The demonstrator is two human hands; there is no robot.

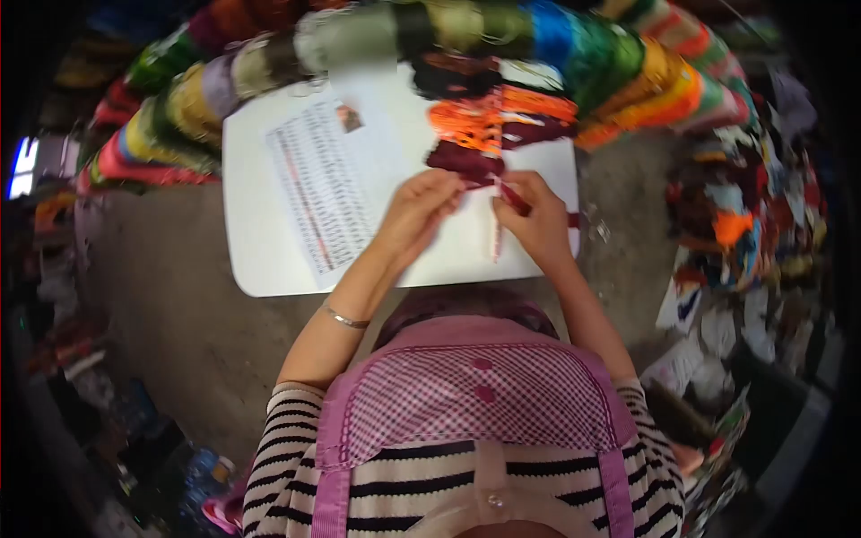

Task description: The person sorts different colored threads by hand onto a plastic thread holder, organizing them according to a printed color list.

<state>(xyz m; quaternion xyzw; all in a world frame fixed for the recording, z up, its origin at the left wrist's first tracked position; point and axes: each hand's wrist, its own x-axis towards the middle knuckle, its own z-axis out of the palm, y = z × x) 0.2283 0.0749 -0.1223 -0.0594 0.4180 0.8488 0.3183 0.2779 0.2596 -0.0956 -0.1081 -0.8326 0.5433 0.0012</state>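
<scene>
On a white board, skeins of yarn lie in bands from top to bottom: black yarn (448,79), bright orange yarn (462,118) and maroon yarn (462,160). My left hand (414,211) pinches the lower edge of the maroon yarn. Close beside it, my right hand (536,218) is closed on a slim dark red piece (514,199); blur hides whether it is yarn or a tool. Between the hands, a narrow white strip with reddish marks (496,235) hangs down over the board.
The white board (256,260) lies before me with a printed sheet (314,197) on its left. Thick hanks of many-coloured yarn (359,40) arch around its far side. Yarn piles (717,197) and crumpled bags (708,359) lie to the right on the floor.
</scene>
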